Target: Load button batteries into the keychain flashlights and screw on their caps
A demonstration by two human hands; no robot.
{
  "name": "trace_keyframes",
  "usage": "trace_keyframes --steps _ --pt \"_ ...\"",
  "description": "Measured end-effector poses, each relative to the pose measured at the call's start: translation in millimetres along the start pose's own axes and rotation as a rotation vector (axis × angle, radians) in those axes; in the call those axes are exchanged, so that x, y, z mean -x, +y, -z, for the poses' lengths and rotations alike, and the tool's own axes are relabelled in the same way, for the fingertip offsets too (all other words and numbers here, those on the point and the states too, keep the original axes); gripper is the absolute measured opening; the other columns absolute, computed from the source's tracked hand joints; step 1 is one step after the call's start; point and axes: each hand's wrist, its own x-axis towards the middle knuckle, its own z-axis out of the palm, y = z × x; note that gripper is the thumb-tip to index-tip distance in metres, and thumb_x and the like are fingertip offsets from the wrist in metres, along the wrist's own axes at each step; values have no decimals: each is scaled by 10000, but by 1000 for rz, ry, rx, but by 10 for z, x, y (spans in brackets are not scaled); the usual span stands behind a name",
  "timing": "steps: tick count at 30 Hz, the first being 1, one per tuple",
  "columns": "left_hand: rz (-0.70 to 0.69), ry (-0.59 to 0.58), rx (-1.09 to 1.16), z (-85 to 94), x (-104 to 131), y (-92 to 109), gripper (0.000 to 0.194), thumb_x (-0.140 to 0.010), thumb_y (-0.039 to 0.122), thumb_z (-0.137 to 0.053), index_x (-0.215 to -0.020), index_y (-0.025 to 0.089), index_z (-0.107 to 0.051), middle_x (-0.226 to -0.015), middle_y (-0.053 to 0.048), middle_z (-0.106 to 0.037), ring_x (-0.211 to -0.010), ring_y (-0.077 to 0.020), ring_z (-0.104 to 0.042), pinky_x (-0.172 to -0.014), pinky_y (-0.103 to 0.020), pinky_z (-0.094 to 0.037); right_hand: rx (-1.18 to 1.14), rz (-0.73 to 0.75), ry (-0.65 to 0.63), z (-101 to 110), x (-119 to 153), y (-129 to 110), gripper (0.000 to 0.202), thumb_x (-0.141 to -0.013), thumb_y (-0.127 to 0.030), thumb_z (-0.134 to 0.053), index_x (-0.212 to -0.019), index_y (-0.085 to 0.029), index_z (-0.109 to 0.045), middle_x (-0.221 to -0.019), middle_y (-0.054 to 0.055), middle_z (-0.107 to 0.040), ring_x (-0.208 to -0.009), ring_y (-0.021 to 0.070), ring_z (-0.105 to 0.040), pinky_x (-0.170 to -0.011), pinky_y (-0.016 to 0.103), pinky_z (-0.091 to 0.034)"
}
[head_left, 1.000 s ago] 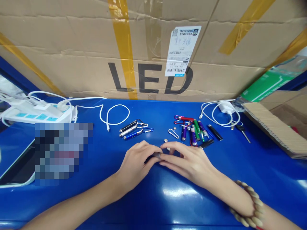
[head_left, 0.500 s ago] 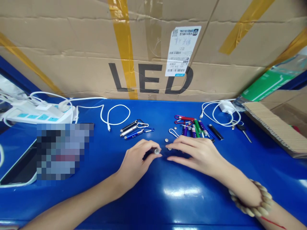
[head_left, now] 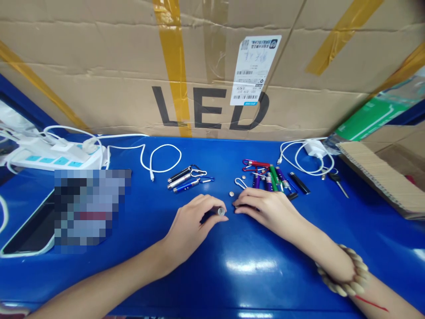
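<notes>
My left hand [head_left: 195, 223] is closed around a small torch tube [head_left: 221, 212], its round open end facing me; most of the tube is hidden by the fingers. To its right, my right hand [head_left: 270, 212] pinches at the blue tabletop, thumb and fingertips closed where a button cell lay; the cell is mostly covered. Just beyond those fingertips lies a silver button cell [head_left: 231, 194], with another button cell [head_left: 243, 177] farther back. A pile of coloured mini torches [head_left: 272, 178] lies behind my right hand. Three mini torches with clips [head_left: 186, 180] rest side by side beyond my left hand.
A large cardboard box [head_left: 126, 57] stands along the back. At left are a power strip [head_left: 53, 157] and a phone [head_left: 29, 230]. A white charger [head_left: 314, 148] with its cable, keys [head_left: 336, 179] and a cardboard piece [head_left: 375, 177] lie at right.
My right fingers have come together over the button cell at the table, having been apart above it. My left hand has shifted slightly right and down, still holding the tube.
</notes>
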Motion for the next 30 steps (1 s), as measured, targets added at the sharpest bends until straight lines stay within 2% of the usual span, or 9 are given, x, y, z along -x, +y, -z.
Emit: trace_keyframes --steps 2,4,8,10,13,19,24,27,30 --pt "-12 3 10 -6 0 5 30 -812 214 -602 -840 222 -602 -837 74 -633 -807 -84 -573 -735 -176 -404 19 8 44 0 -7 -25 154 -879 -254 -512 -876 -194 -654 -891 -17 -639 -799 118 -623 -628 194 -472" --pt "-23 7 18 -17 3 8 53 -800 222 -618 -853 224 -617 -834 70 -640 -799 -84 -581 -734 -170 -406 18 11 156 3 -15 -84 142 -876 -228 -518 -864 -182 -652 -883 -14 -647 -772 114 -625 -613 195 -470" --pt "-66 19 35 -40 15 9 119 -771 258 -649 -875 201 -638 -741 54 -622 -668 -72 -564 -640 -155 -406 -198 26 474 32 -28 -279 70 -821 -133 -584 -858 -142 -643 -863 22 -647 -773 94 -609 -674 182 -484" --pt "-97 17 49 -46 20 16 130 -775 263 -644 -877 183 -643 -704 47 -606 -623 -66 -546 -606 -150 -401 -289 74 530 41 -29 -368 67 -781 -114 -628 -844 -134 -640 -822 28 -644 -743 91 -601 -656 177 -489" --pt "-130 11 84 -45 26 30 129 -792 245 -624 -898 174 -646 -720 36 -614 -636 -66 -554 -621 -142 -409 -314 101 515 26 -25 -435 80 -756 -128 -660 -834 -139 -643 -804 21 -640 -686 79 -593 -595 167 -484" --pt "-143 18 37 -52 49 22 121 -819 261 -590 -851 161 -650 -675 26 -594 -600 -75 -534 -581 -162 -398 -345 78 420 -26 -24 -412 74 -794 -141 -622 -861 -128 -651 -859 43 -610 -725 77 -588 -641 168 -494" --pt "-49 71 4 -53 51 -7 139 -788 277 -631 -903 203 -651 -717 38 -612 -650 -83 -553 -615 -175 -408 -371 -29 390 -10 -18 -295 64 -844 -164 -556 -850 -144 -616 -855 37 -598 -733 84 -570 -607 177 -476" --pt "22 97 -4 -43 37 -1 125 -802 274 -615 -913 227 -646 -764 48 -627 -696 -82 -569 -645 -175 -416 -229 -145 404 -10 -25 -173 98 -863 -201 -535 -900 -167 -618 -884 28 -606 -766 95 -565 -643 198 -471" --pt "36 93 -2 -34 34 18 124 -827 278 -578 -928 239 -639 -791 52 -632 -715 -81 -572 -664 -178 -423 21 -105 300 -38 -41 -76 188 -870 -239 -530 -1020 -196 -635 -1021 33 -600 -925 152 -550 -798 281 -446"
